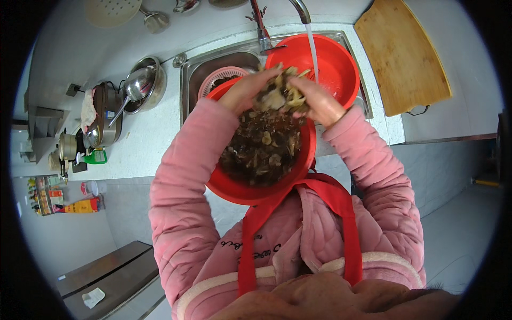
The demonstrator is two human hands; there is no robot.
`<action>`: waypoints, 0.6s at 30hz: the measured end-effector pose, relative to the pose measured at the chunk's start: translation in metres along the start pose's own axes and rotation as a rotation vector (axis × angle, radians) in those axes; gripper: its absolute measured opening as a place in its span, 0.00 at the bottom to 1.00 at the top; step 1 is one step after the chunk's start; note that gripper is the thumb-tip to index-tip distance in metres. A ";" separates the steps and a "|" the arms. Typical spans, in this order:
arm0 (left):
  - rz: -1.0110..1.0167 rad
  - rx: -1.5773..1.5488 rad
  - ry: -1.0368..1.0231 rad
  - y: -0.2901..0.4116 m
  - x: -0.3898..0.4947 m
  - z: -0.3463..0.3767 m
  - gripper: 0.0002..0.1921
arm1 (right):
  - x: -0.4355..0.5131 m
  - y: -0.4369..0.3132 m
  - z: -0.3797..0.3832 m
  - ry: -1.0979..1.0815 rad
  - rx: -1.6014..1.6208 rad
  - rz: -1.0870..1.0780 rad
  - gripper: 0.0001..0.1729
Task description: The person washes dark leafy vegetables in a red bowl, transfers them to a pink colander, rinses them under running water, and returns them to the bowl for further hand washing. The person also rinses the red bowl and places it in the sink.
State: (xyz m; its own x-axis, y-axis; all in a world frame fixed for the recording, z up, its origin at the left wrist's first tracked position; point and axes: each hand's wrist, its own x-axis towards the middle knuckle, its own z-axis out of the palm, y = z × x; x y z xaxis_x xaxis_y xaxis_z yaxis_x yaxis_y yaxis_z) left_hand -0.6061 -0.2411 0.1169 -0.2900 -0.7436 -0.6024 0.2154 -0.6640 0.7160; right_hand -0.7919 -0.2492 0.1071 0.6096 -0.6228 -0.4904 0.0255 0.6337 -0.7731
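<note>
Between my left hand (249,91) and my right hand (321,101) is a wet clump of pale and brown mushroom pieces (276,96), cupped from both sides. Below them is a red plastic basin (228,188) of dark water, where more mushroom pieces (266,140) float and lie under the surface. A second red basin (336,62) sits in the sink just beyond my right hand. Into it runs a stream of water (313,52) from the faucet (303,14). Past my left hand, a pink plastic strainer basket (206,82) holds dark pieces, partly hidden by the near basin.
The steel double sink (192,76) is set in a white countertop (140,156). A steel pot with a ladle (140,84), a brown appliance (108,120) and a green bottle (96,156) stand to the left. A wooden cutting board (404,60) leans at the right.
</note>
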 end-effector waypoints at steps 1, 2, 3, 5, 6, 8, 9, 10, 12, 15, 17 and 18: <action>0.035 -0.039 -0.134 0.008 0.018 0.005 0.18 | -0.001 -0.011 -0.016 -0.072 -0.005 -0.021 0.20; 0.057 -0.009 -0.135 0.016 0.038 0.011 0.17 | 0.001 -0.019 -0.030 0.023 0.006 -0.007 0.20; 0.082 0.014 -0.152 0.022 0.059 0.017 0.16 | 0.005 -0.024 -0.045 0.061 0.020 -0.030 0.19; 0.081 -0.007 -0.136 0.028 0.099 0.029 0.15 | 0.016 -0.023 -0.074 0.152 0.090 -0.046 0.19; 0.054 -0.052 -0.101 0.026 0.116 0.034 0.15 | 0.023 -0.019 -0.088 0.151 0.130 -0.079 0.19; -0.014 -0.148 -0.005 0.021 0.143 0.041 0.13 | 0.046 -0.005 -0.110 0.146 0.289 -0.105 0.19; -0.003 -0.093 0.043 0.019 0.154 0.041 0.13 | 0.056 0.003 -0.122 0.167 0.379 -0.104 0.19; -0.011 -0.030 0.128 0.013 0.162 0.040 0.13 | 0.065 0.011 -0.133 0.186 0.415 -0.119 0.19; 0.023 0.037 0.103 0.001 0.175 0.031 0.14 | 0.078 0.022 -0.153 0.219 0.413 -0.039 0.19; 0.010 0.205 0.312 -0.007 0.191 0.012 0.15 | 0.089 0.036 -0.165 0.218 0.425 0.012 0.21; 0.261 0.656 0.149 -0.009 0.179 -0.011 0.14 | 0.088 0.045 -0.165 0.135 0.485 0.026 0.19; 0.296 0.775 0.156 -0.010 0.173 -0.013 0.13 | 0.086 0.047 -0.165 0.268 0.291 -0.043 0.19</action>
State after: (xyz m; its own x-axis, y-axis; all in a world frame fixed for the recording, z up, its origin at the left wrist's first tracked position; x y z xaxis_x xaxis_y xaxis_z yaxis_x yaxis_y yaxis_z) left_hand -0.6457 -0.3641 0.0013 -0.1777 -0.9187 -0.3528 -0.4555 -0.2410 0.8570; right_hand -0.8685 -0.3489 -0.0378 0.3758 -0.7248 -0.5774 0.2936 0.6841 -0.6677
